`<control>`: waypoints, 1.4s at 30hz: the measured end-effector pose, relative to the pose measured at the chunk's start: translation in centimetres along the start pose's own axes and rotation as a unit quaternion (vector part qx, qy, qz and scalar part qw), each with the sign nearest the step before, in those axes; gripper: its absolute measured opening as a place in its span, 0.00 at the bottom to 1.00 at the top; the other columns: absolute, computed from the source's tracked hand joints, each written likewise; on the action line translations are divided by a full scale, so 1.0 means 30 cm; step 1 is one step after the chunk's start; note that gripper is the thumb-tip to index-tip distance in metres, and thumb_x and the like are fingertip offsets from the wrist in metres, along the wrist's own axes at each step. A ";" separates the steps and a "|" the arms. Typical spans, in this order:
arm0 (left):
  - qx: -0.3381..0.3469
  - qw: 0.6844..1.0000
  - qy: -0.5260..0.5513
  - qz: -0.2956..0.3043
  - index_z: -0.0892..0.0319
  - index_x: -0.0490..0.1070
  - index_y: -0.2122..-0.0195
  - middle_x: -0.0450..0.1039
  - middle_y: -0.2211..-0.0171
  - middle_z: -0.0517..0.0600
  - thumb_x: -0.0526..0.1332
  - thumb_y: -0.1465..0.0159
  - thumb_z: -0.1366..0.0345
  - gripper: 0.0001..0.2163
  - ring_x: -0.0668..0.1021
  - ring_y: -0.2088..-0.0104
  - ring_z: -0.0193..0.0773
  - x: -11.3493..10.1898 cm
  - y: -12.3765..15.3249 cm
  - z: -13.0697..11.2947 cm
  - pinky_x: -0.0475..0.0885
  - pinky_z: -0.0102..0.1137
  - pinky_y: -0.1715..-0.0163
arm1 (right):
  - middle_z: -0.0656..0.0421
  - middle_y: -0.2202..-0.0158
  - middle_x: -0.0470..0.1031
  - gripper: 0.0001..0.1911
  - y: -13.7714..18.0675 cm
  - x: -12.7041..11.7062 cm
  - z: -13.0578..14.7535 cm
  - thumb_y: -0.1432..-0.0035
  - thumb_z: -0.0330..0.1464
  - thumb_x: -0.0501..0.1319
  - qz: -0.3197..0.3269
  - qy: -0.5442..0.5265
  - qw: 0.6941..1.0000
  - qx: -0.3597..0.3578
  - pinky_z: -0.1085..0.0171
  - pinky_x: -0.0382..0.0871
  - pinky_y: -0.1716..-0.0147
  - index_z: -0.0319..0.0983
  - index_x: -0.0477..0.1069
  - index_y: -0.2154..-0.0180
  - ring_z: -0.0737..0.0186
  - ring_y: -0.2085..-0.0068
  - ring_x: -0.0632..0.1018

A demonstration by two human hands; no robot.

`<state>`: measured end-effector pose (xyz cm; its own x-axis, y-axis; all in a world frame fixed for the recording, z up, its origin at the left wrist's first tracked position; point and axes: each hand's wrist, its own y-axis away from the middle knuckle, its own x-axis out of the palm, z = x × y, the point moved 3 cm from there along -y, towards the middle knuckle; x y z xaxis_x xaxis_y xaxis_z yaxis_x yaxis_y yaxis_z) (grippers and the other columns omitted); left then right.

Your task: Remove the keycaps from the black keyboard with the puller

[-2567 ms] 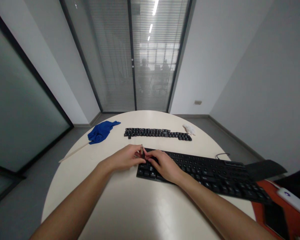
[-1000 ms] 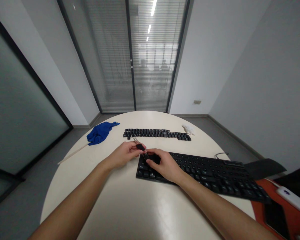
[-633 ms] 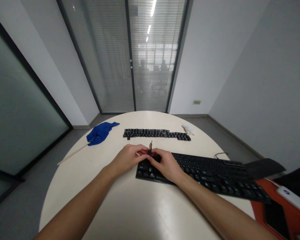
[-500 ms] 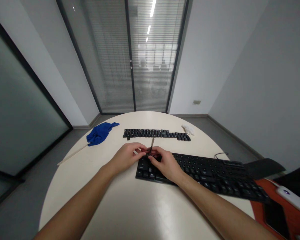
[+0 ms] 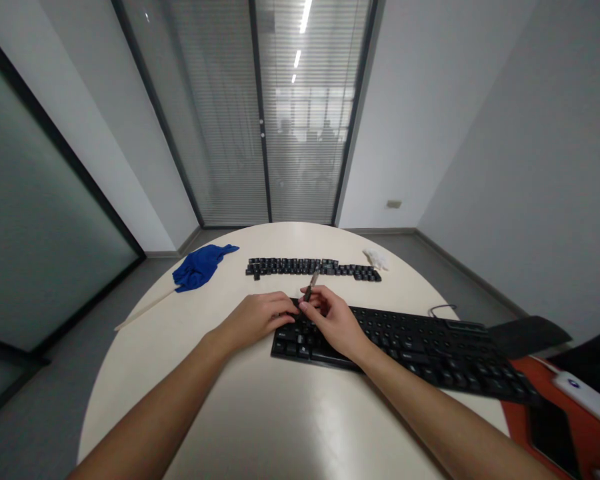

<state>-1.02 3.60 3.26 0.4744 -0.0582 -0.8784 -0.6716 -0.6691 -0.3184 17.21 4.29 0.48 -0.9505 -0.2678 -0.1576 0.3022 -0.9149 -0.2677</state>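
Left hand (image 5: 263, 317): fingers bent at the left end of the keyboard (image 5: 400, 330), perhaps to steady it; we cannot tell whether they pinch anything
Right hand (image 5: 336, 323): closed on a slim tool (image 5: 309, 291), held by its dark part, likely for fine control
Keyboard: on the tabletop (image 5: 260, 413), within both hands' reach
Loose keycaps (image 5: 290, 267): rowed beyond it (we suppose to keep their order)

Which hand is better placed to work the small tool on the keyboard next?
Probably the right hand: it holds the small tool near the far edge of the keyboard. The left hand is by the keyboard's left end, apparently without the tool.
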 end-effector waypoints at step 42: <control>-0.328 0.937 0.035 -0.119 0.55 0.74 0.56 0.79 0.61 0.50 0.60 0.39 0.61 0.11 0.77 0.72 0.37 -0.064 0.115 0.319 0.67 0.30 0.71 | 0.58 0.72 0.78 0.12 -0.007 -0.035 -0.024 0.40 0.41 0.61 -0.041 0.103 0.992 0.061 0.63 0.71 0.67 0.40 0.71 0.61 0.58 0.69 0.80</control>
<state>-9.69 8.49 0.43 0.6174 0.1168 -0.7779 -0.0594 -0.9792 -0.1942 18.19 4.98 0.03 -0.9327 -0.1358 -0.3340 0.2024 -0.9639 -0.1732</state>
